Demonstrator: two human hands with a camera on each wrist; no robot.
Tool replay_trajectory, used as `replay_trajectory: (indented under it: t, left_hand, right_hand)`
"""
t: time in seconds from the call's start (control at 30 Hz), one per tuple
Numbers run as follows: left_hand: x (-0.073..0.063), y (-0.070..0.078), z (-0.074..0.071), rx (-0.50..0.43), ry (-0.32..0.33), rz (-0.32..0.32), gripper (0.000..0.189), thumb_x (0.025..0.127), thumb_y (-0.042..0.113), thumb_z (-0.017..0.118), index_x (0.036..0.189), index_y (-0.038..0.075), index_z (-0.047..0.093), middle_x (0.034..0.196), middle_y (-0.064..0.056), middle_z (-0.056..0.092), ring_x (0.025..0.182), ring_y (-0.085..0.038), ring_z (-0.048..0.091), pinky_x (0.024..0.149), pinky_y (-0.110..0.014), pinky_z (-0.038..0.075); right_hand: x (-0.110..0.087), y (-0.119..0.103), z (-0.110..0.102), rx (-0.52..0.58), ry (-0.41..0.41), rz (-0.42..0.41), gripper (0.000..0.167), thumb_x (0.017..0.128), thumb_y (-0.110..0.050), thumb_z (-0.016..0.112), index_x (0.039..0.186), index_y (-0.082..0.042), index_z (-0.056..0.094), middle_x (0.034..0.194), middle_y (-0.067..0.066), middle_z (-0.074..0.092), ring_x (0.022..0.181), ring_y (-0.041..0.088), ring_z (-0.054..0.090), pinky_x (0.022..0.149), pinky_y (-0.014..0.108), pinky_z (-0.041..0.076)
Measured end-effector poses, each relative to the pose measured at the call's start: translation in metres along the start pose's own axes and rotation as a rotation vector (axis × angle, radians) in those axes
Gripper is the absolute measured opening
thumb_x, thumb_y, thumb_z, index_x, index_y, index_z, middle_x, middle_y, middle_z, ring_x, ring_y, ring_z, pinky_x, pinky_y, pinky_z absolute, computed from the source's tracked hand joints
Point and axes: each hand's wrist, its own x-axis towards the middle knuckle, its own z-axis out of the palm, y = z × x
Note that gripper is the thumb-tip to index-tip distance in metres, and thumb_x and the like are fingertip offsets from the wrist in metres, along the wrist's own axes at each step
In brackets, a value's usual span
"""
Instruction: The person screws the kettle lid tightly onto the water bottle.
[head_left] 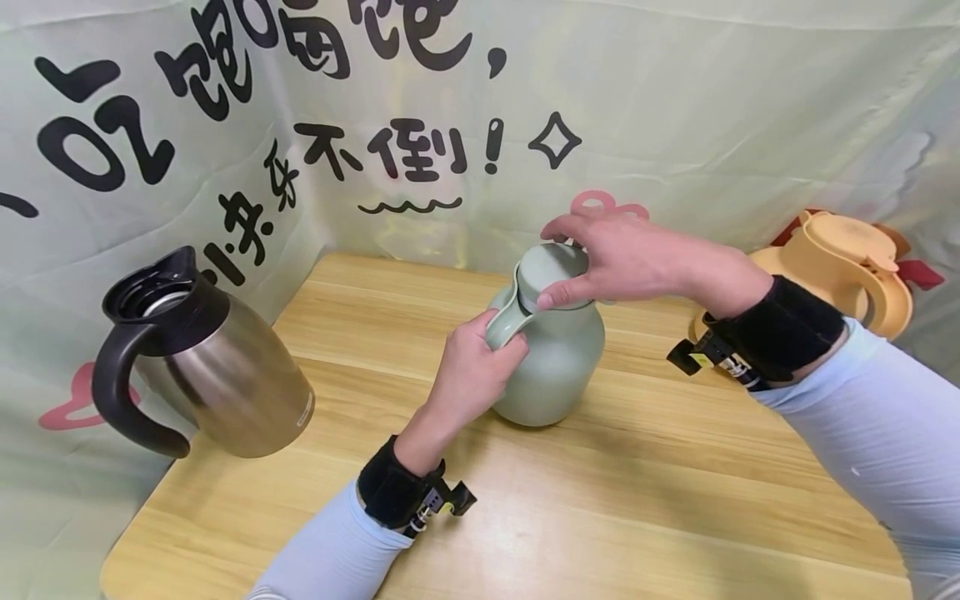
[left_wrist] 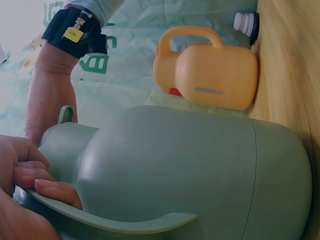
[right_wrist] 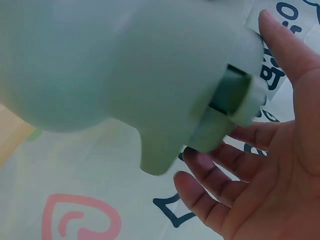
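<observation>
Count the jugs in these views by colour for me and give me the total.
Green jug: 1
Orange jug: 1
Silver jug with black trim: 1
Total: 3 jugs
A red thing behind the orange one is too hidden to identify, so it isn't counted.

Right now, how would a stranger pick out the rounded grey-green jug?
On the pale wooden table, look between the brushed-steel jug with black handle, left in the head view, and the orange loop-handled jug, right. The rounded grey-green jug stands there. Unlike its neighbours, it is gripped by the left hand.
</observation>
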Motion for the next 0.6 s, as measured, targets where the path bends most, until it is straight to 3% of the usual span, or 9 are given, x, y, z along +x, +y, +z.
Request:
replay_trajectory:
  t: [0.17,0.3,0.6]
  left_hand:
    - [0.000,-0.001,0.001,-0.003,0.006,0.000,0.018,0.090,0.018,0.066,0.077,0.013,0.055,0.064,0.005,0.038,0.063,-0.014,0.043,0.059,-0.032,0.035]
    - [0.000,-0.001,0.001,-0.006,0.010,0.005,0.017,0.090,0.018,0.066,0.077,0.013,0.056,0.064,0.004,0.038,0.064,-0.015,0.044,0.060,-0.033,0.036]
    - [0.000,-0.001,0.002,0.007,0.014,0.012,0.016,0.090,0.017,0.066,0.078,0.013,0.057,0.066,0.005,0.039,0.067,-0.014,0.047,0.059,-0.032,0.038]
  right_hand:
    - [-0.002,-0.005,-0.010,0.007,-0.064,-0.019,0.077,0.091,-0.047,0.077,0.156,-0.017,0.047,0.125,0.007,0.061,0.133,0.028,0.037,0.096,0.052,0.036]
    - [-0.001,-0.011,-0.012,-0.042,-0.104,-0.015,0.073,0.090,-0.040,0.074,0.156,-0.020,0.049,0.120,0.004,0.065,0.134,0.031,0.034,0.090,0.051,0.039]
    - [0.002,-0.009,-0.010,-0.067,-0.033,0.052,0.069,0.092,-0.066,0.072,0.131,-0.009,0.065,0.113,0.010,0.058,0.113,0.027,0.049,0.088,0.048,0.048]
